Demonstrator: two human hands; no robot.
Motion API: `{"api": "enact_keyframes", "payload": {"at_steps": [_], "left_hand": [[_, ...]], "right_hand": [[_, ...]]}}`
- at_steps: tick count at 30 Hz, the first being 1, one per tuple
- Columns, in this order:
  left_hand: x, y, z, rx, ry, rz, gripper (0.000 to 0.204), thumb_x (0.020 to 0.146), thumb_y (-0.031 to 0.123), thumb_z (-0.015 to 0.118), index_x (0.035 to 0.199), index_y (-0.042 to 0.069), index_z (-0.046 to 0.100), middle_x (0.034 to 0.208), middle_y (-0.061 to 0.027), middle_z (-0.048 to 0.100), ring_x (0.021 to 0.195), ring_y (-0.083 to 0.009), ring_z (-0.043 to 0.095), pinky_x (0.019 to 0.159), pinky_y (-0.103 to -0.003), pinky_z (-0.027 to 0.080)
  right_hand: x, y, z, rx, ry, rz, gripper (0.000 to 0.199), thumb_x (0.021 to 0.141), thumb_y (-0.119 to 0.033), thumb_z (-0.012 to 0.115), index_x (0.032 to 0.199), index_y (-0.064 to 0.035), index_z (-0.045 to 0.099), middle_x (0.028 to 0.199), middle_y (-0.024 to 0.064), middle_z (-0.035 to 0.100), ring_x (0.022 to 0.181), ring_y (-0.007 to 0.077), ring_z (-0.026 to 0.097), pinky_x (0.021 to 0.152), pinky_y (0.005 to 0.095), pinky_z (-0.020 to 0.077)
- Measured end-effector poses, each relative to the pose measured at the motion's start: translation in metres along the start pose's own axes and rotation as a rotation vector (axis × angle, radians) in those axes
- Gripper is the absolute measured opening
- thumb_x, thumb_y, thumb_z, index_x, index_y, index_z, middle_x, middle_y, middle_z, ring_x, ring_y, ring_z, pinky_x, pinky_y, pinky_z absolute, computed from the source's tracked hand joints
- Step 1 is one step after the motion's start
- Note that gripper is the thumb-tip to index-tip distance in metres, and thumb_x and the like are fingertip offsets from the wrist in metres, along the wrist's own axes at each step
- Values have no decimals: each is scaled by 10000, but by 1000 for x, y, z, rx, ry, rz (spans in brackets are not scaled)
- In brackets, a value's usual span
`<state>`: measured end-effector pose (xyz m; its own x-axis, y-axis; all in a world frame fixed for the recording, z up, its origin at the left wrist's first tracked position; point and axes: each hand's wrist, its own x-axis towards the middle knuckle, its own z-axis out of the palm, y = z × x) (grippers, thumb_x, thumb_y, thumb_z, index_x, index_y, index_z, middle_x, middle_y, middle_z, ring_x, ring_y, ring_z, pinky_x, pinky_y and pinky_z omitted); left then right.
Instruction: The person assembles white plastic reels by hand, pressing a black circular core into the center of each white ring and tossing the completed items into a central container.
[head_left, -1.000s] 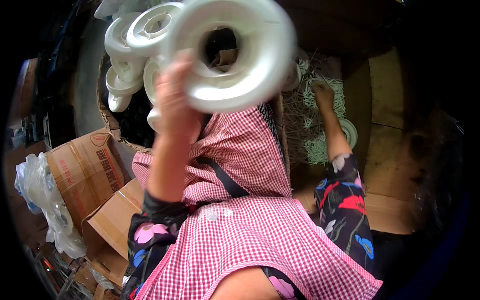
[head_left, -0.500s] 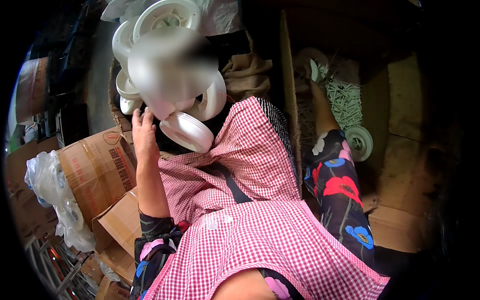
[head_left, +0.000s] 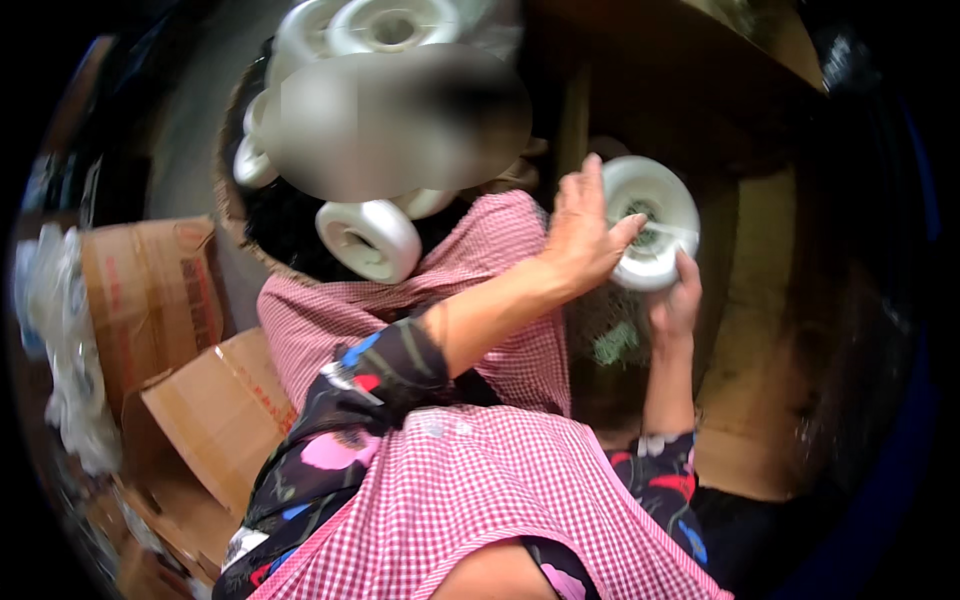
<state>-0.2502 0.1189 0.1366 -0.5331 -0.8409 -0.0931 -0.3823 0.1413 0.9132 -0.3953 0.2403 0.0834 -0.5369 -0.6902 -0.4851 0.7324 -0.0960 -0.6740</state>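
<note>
A round white plastic wheel (head_left: 672, 200) with a ribbed, open-looking centre is held up over the right-hand cardboard box. My right hand (head_left: 677, 298) grips its lower right rim from below, thumb on the edge. My left hand (head_left: 585, 230) is against its left side, the thumb lying across the face by the hub and the fingers stretched along the outer rim. Motion blurs the hub, so any small part there cannot be made out. Another white wheel (head_left: 372, 242) leans by my lap, and more white wheels (head_left: 395, 25) are piled in the left container.
A pile of thin pale sticks (head_left: 615, 343) shows in the box below my hands. Cardboard boxes (head_left: 150, 300) and clear plastic wrap (head_left: 70, 370) stand at the left. The left container's rim (head_left: 228, 195) curves beside the wheel pile. A blurred patch hides its middle.
My left hand has moved right from the wheel pile to the wheel over the right box. My right hand has come up from inside that box, gripping the wheel. The view has shifted.
</note>
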Motion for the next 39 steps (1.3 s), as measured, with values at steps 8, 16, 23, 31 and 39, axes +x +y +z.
{"api": "enact_keyframes", "payload": {"at_steps": [8,16,23,31,39], "left_hand": [[12,-9,-10,-486,-304,-253,687,754,273,701,1300,-39,423,1183,-274,535,1068,-338,576,912,-374,479],[25,-15,-4,-471,-210,-400,669,782,363,698,1233,-82,483,1097,-239,604,977,-292,624,842,-356,513],[29,-19,2,-464,-303,-363,648,844,522,531,1142,-51,586,1075,-243,623,1031,-329,605,909,-367,468],[34,-24,18,-284,-145,-321,585,827,452,617,1103,-63,603,1030,-228,643,959,-284,631,842,-339,499],[37,-25,7,-609,118,-332,768,696,278,791,1262,-76,410,1132,-229,566,980,-275,603,819,-345,520]], "right_hand": [[-35,-5,-9,-214,18,-45,467,844,-116,558,1263,56,442,1206,150,541,1087,245,547,964,359,416],[-66,-10,43,-1980,-362,-1097,667,748,-434,674,1257,-45,490,1278,161,469,1251,328,359,1012,461,228],[-55,2,45,-1991,-474,-1085,582,613,-387,742,1079,-68,603,1168,111,530,1181,319,404,952,453,278],[-29,20,19,-1938,-391,-1173,517,552,-434,782,878,-57,647,1141,82,557,1176,307,386,958,459,252],[-22,-30,46,-1454,-468,-1059,773,674,-486,768,1268,-70,501,1271,114,512,1256,302,384,1016,427,291]]}}
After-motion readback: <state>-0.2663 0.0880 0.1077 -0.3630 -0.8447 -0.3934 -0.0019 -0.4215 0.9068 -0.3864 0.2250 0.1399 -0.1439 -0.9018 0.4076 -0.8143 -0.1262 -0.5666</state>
